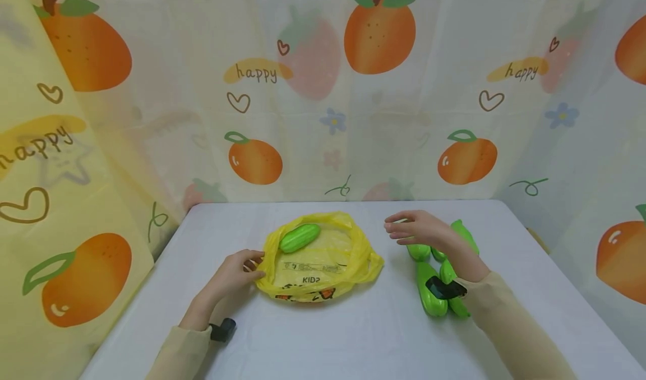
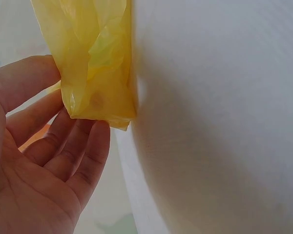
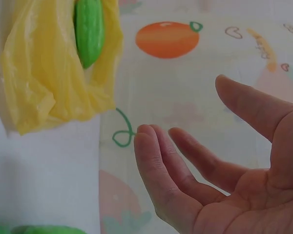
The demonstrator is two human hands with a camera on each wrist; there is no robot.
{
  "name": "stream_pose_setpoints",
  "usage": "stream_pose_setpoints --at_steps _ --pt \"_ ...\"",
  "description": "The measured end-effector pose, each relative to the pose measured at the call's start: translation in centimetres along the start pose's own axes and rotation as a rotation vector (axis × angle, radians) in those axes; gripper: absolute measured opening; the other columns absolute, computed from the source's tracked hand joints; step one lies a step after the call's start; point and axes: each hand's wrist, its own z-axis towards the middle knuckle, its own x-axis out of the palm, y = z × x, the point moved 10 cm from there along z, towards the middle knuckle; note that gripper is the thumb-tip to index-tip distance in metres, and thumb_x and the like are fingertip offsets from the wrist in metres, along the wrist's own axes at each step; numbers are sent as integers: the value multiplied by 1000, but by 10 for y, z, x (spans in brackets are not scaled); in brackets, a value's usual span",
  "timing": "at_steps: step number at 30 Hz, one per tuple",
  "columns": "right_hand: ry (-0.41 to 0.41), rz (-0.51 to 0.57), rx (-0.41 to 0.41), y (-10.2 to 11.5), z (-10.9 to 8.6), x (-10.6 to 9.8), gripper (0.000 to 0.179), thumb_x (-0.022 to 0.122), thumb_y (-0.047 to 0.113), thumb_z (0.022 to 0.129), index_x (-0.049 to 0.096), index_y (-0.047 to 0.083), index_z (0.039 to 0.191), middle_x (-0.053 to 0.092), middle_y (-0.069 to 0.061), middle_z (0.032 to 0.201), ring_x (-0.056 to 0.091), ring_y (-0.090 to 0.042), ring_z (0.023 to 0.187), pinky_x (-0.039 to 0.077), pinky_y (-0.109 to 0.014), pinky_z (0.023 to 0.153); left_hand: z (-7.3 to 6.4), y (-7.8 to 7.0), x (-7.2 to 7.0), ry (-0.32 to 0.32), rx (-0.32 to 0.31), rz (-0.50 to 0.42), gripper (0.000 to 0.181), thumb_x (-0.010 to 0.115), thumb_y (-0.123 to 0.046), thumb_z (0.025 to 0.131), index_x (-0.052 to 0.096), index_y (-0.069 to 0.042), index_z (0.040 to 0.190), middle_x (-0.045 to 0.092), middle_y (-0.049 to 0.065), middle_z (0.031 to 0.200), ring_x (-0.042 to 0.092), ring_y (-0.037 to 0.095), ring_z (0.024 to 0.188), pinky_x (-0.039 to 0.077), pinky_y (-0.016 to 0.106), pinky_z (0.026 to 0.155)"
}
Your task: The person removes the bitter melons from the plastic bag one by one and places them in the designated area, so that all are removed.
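A yellow plastic bag [image 1: 363,259] lies on the table with its mouth spread wide. Inside it, toward the far left, rests a glossy light-green cucumber-like vegetable [image 1: 300,238]. My left hand [image 1: 237,270] holds the bag's left rim between thumb and fingers; the left wrist view shows the fingertips [image 2: 98,134] against the thin plastic. My right hand [image 1: 421,228] is raised right of the bag, fingers parted and nothing in its grasp. Beneath the right hand and forearm lie several glossy green elongated vegetables [image 1: 429,296], partly covered by the arm.
A white-covered table [image 1: 323,346] carries everything. Behind it and at both sides hang curtains [image 1: 323,116] printed with oranges, hearts and the word happy. A black band [image 1: 223,329] is on the left wrist, another black band [image 1: 444,288] on the right.
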Motion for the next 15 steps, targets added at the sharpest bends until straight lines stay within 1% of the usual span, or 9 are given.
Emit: stream_pose_setpoints --at_steps 6,10,15 --pt "15 16 -8 5 16 13 52 61 27 93 47 -3 134 54 -21 133 61 -26 112 47 -40 96 0 -1 -1 -5 6 4 47 75 -20 81 61 -5 123 64 5 107 58 16 88 48 30 74" --pt "3 11 2 7 26 21 49 60 27 93 50 -1 132 55 -20 132 62 -26 110 48 -39 95 0 -2 -1 -7 4 -3 47 75 -19 81 61 -5 123 64 5 106 58 17 88 48 30 74" --pt "7 14 11 14 36 35 48 59 26 94 50 -1 132 54 -21 133 58 -33 116 47 -40 96 -1 -2 -1 -8 -4 -7 47 75 -18 81 61 -5 123 64 5 106 58 17 88 48 30 74"
